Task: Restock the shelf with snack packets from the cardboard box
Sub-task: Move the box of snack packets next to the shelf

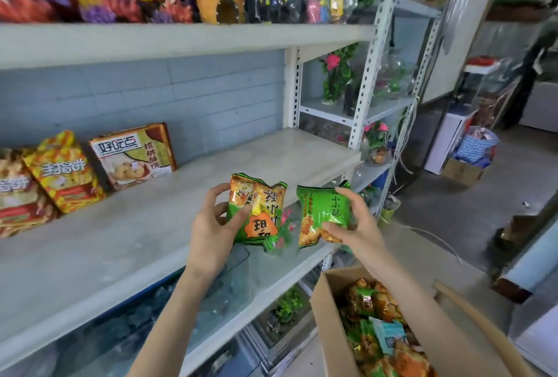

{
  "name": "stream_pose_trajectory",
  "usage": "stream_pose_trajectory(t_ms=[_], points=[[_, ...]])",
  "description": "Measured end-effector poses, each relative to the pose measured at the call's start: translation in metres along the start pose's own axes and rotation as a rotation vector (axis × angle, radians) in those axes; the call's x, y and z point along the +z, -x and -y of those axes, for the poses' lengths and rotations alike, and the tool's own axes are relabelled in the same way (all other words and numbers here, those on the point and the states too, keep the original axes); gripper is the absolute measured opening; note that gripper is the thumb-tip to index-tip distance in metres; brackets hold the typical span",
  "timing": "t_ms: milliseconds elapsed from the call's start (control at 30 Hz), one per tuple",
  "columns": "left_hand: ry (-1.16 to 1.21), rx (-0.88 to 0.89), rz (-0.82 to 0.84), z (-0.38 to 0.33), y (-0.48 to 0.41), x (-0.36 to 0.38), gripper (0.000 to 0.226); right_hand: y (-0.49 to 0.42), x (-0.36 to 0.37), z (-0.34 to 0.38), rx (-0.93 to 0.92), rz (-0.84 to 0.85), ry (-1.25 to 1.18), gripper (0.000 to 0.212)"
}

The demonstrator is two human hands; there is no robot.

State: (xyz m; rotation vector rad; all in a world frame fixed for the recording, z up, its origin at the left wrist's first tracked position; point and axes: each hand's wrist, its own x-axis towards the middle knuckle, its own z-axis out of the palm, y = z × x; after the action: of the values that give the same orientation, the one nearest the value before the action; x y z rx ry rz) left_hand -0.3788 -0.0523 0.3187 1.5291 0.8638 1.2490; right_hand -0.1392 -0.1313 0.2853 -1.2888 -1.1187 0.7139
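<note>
While hovering just above the near edge of the middle shelf, holds one snack packet per hand, neither yet set down. In the left hand, an orange-and-green packet, gripped along its left side with the thumb across the front and the fingers curled behind. In the right hand, a green packet, clamped on its right side between a thumb low on the front and fingers hooked over the far edge. Just beside each other, not touching.

Likely to slip if either grip loosens, given slick, puffy film held by one side only. Would then drop past the shelf lip onto the glass tank beneath, or down beside the cardboard box at near right. Appears to carry its print upside down in the left hand, so could end up shelved the wrong way round unless turned first.

Further left on the shelf, a biscuit box and yellow packets, leaning in a row. Might topple if nudged by new stock pushed in too hard. Plenty of bare board between that row and the hands. Many more packets loose in the cardboard box, so far from finished.
</note>
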Motion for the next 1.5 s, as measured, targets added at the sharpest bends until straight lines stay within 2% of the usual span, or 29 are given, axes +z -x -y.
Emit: stream_pose_trajectory(t_ms=[133, 467, 633, 1067, 1333, 1500], points=[[-0.027, 0.009, -0.085, -0.016, 0.016, -0.067, 0.035, 0.007, 0.052, 0.02, -0.022, 0.051, -0.066, 0.064], [-0.086, 0.055, -0.33, -0.052, 0.091, -0.235, 0.036, 0.042, 0.199, 0.053, -0.093, 0.213, -0.046, 0.065], [-0.091, 0.064, -0.469, -0.065, 0.134, -0.312, 0.035, 0.06, 0.28, 0.064, -0.073, 0.351, -0.159, 0.064], [-0.231, 0.057, -0.768, -0.068, 0.183, -0.454, 0.034, 0.063, 0.463, 0.088, -0.146, 0.699, -0.144, 0.064], [-0.296, 0.043, -0.881, -0.076, 0.18, -0.554, 0.033, 0.026, 0.572, 0.101, -0.168, 0.726, -0.21, 0.065], [-0.322, 0.045, -0.972, -0.078, 0.191, -0.608, 0.037, 0.026, 0.634, 0.107, -0.174, 0.81, -0.209, 0.066]])
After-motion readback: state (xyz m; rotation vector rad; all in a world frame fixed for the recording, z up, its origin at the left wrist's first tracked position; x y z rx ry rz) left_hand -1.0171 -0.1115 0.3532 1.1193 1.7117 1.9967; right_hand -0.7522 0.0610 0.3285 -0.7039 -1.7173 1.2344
